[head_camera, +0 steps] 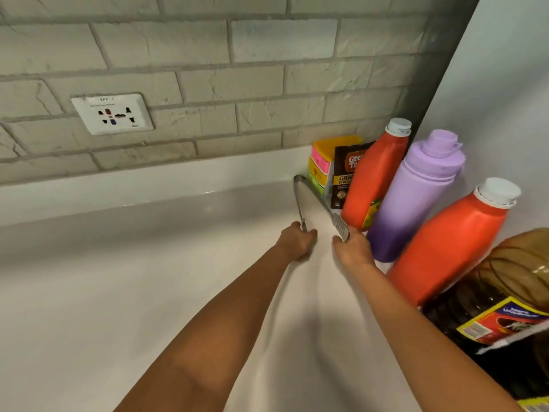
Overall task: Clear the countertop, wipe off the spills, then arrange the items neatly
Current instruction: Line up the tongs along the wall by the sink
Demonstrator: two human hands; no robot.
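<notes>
Metal tongs [309,191] lie on the white countertop [148,292], their hinged end toward the back wall. My left hand [297,242] grips the left arm's tip and my right hand [353,252] grips the ridged tip of the right arm. Just right of the tongs, items line the side wall: a stack of coloured sticky-note pads [322,162], a dark coffee pouch [346,176], an orange bottle [375,176], a purple water bottle [416,197] and a second orange bottle [454,245].
A dark packaged bundle with a yellow-and-red label [499,322] sits at the front right. A wall socket [113,114] is on the brick backsplash [208,84]. A white side wall [505,84] closes the right.
</notes>
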